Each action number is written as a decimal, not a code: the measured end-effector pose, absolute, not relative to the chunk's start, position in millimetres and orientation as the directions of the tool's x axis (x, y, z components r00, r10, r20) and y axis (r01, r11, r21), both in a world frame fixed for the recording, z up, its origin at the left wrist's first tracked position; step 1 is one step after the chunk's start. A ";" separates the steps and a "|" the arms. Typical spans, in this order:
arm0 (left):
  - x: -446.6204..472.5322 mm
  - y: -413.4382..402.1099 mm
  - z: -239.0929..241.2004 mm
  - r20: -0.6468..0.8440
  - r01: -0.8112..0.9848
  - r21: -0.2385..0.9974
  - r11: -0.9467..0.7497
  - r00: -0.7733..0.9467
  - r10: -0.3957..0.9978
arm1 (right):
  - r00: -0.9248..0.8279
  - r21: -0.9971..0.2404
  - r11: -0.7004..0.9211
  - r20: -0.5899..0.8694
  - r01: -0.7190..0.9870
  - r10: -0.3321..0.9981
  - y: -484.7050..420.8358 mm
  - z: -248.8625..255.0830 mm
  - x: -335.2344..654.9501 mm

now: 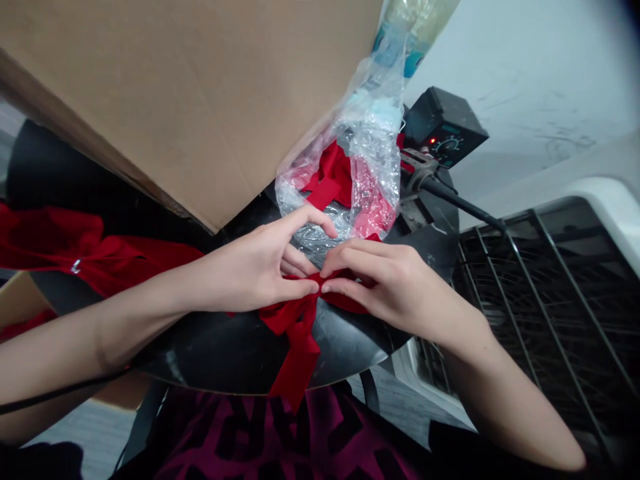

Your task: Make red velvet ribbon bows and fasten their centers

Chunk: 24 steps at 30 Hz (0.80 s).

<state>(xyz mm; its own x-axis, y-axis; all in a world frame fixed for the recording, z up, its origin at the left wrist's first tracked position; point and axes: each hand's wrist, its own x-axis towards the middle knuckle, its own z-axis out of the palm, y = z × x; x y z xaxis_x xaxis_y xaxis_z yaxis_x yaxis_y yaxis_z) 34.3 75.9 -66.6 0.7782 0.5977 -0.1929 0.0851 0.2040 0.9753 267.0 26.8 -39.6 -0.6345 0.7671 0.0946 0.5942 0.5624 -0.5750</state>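
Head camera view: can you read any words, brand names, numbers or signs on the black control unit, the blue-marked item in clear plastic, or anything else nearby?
Black control unit: dial and display markings too small to read.
Blue-marked item in clear plastic: marks too blurred to read.
Cardboard box: no text showing.
Red ribbon: no text showing.

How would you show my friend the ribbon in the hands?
Start at the big cardboard box, then look down past the bubble wrap bag to the dark round board. The red ribbon hangs over its edge. Unlike the red cloth far left, it is pinched by the left hand and right hand.
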 end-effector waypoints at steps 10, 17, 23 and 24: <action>33.3 85.0 -60.5 -0.386 0.069 0.885 0.460 0.661 0.643 | -0.719 -0.160 0.780 0.310 0.605 0.622 16.5 -32.4 272.4; 34.6 83.9 -61.1 -0.417 0.076 0.866 0.495 0.657 0.628 | -0.776 -0.020 0.843 0.379 0.538 0.505 15.5 -43.7 272.4; 36.0 81.9 -60.9 -0.421 0.144 0.886 0.441 0.649 0.633 | -0.700 -0.184 0.764 0.313 0.619 0.642 13.5 -47.7 262.3; 35.5 81.6 -61.0 -0.401 0.151 0.901 0.406 0.647 0.649 | -0.673 -0.240 0.736 0.300 0.633 0.677 14.1 -48.2 260.2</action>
